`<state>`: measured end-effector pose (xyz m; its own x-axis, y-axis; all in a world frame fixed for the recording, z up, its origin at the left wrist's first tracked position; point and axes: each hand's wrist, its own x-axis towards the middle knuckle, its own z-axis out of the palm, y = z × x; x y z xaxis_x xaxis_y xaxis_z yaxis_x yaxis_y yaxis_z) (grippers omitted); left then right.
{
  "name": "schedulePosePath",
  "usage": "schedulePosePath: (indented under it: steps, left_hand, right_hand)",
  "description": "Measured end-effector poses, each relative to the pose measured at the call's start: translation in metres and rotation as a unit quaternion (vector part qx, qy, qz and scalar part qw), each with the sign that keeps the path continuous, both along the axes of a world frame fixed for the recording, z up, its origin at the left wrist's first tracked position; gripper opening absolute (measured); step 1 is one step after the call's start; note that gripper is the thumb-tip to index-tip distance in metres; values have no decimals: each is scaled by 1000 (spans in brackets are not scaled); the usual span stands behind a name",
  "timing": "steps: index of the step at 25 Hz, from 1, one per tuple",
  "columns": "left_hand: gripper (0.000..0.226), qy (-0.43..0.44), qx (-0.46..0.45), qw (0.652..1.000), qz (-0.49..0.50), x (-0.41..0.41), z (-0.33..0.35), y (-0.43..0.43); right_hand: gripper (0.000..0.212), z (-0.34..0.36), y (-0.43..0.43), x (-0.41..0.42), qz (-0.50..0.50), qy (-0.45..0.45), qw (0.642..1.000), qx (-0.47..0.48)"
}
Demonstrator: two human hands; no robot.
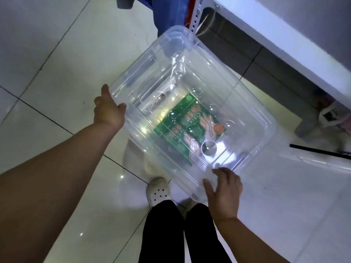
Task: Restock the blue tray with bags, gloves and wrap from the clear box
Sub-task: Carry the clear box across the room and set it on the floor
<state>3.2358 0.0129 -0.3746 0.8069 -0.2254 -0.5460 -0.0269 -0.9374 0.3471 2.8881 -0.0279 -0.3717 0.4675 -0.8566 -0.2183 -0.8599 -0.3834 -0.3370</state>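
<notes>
The clear box [247, 103] is a large see-through plastic tub, seen from above over the tiled floor. A green pack of gloves [182, 128] with hand pictures lies on its bottom. My left hand [108, 111] holds the box's left rim, thumb against the wall. My right hand [224, 188] grips the near rim with fingers spread over the edge. The blue tray is not in sight.
A white table or shelf top [296, 37] runs along the upper right, with a perforated metal post [195, 18] beside the box. My legs and a white clog [157, 190] are below the box. A black rod [321, 151] lies on the floor at right.
</notes>
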Motion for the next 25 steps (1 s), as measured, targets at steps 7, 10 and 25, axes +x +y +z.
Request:
schedulePosePath:
  steps: [7,10,25]
  left_hand:
    - [61,0,-4,996,94,-11,-1,12]
    - [60,3,-32,991,131,-29,2,13]
    - [40,42,-49,997,31,-23,-10,-32]
  right_hand:
    - [28,-11,-32,-7,-454,-87,839,286]
    - [35,-8,-55,-8,-450,-98,860,219]
    - [34,-29,-169,-26,-438,-150,857,228]
